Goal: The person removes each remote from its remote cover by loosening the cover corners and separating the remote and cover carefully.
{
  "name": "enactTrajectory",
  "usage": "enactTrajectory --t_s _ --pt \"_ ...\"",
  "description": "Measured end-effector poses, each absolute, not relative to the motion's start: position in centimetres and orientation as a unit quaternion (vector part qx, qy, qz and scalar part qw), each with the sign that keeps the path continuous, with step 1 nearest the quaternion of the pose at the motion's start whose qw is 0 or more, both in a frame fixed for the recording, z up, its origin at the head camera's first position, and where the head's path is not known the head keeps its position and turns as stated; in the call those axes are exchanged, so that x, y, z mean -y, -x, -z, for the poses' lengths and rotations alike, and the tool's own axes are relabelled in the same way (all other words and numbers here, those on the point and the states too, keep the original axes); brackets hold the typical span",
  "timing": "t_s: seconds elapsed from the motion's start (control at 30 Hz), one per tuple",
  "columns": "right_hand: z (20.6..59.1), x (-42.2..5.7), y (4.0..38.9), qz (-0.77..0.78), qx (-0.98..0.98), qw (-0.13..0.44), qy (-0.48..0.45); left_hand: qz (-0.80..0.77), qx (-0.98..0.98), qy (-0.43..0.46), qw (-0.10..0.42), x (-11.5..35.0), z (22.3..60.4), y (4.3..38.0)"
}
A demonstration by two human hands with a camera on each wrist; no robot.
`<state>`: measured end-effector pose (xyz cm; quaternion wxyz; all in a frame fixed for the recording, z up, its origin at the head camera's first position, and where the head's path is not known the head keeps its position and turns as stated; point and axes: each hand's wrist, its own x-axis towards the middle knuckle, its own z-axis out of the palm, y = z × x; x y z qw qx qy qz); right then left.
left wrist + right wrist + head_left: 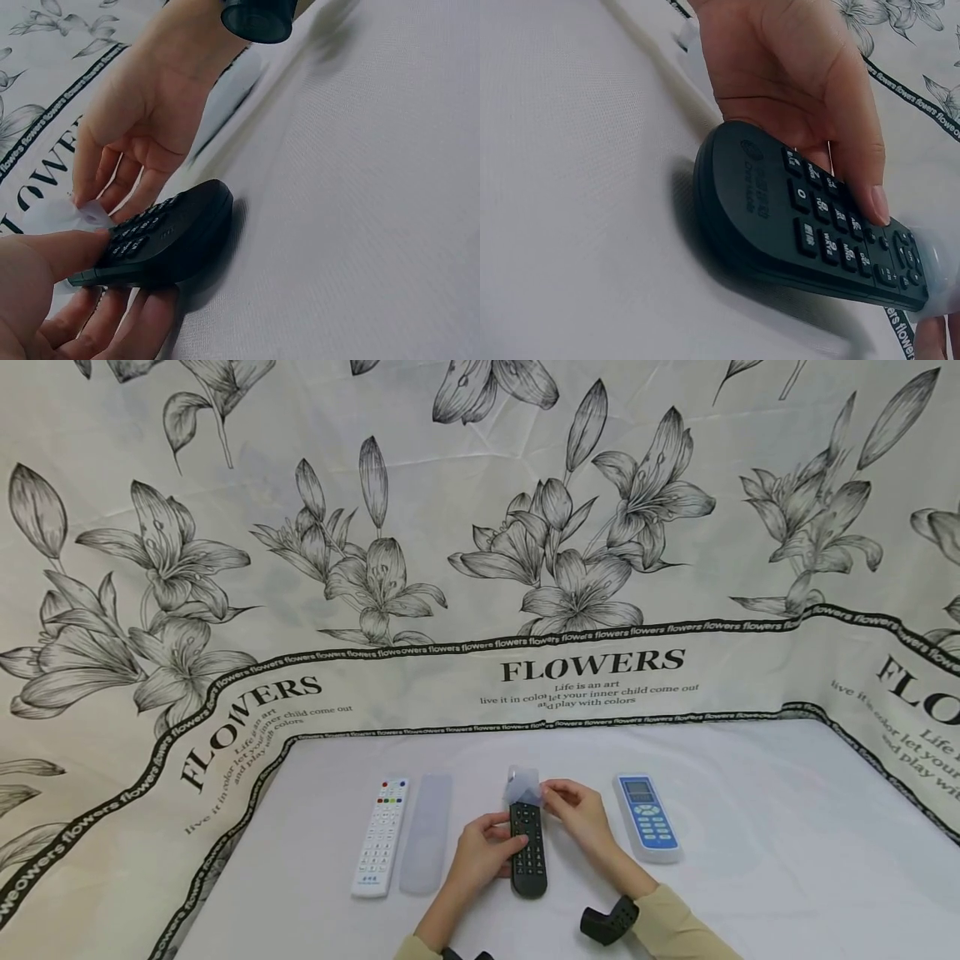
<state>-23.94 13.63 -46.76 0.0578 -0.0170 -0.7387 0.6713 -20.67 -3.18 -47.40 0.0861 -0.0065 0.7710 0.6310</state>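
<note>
A black remote control (529,852) lies lengthwise between the hands, its keypad up. My left hand (482,850) grips it from the side, thumb on the buttons and fingers beneath, as the left wrist view shows. Over the remote's far end sits a crumpled translucent sleeve (521,787). With thumb and fingertips my right hand (576,814) pinches the sleeve's right edge. In the right wrist view, the remote's near end (742,187) hangs close over the cloth, and the sleeve (939,262) wraps its far end.
To the left lie a white remote control (381,839) and a flat translucent sleeve (426,835). A blue-and-white remote (648,818) in a clear cover is at the right. White cloth (765,843) covers the table, and a flower-printed curtain (420,685) stands behind it.
</note>
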Motion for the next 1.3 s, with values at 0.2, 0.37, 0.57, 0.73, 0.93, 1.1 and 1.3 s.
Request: enactTrajectory --t_s 0.2,0.37,0.57,0.73,0.93,1.1,1.3 --pt "46.3 -14.0 23.7 -0.663 0.748 0.011 0.005 -0.637 -0.767 0.004 0.084 3.5 47.2 20.3" --pt "45.9 -14.3 23.9 -0.657 0.753 -0.022 -0.016 -0.640 -0.764 0.014 0.082 3.7 47.2 20.2" --pt "45.6 -14.0 24.6 -0.679 0.734 -0.021 -0.002 -0.664 -0.743 0.021 0.081 3.9 47.1 20.0" --pt "45.5 -13.7 25.4 -0.666 0.745 -0.023 0.023 -0.674 -0.733 0.016 0.085 3.8 47.0 19.9" --pt "45.4 -13.3 26.3 -0.636 0.763 -0.100 0.050 -0.680 -0.727 0.022 0.089 3.8 47.1 20.1" --pt "45.4 -13.1 26.8 -0.640 0.756 -0.123 0.057 -0.681 -0.727 0.024 0.084 3.9 47.3 20.3" --pt "45.5 -13.3 27.1 -0.655 0.748 -0.091 0.063 -0.677 -0.731 0.026 0.082 3.9 47.5 20.4"
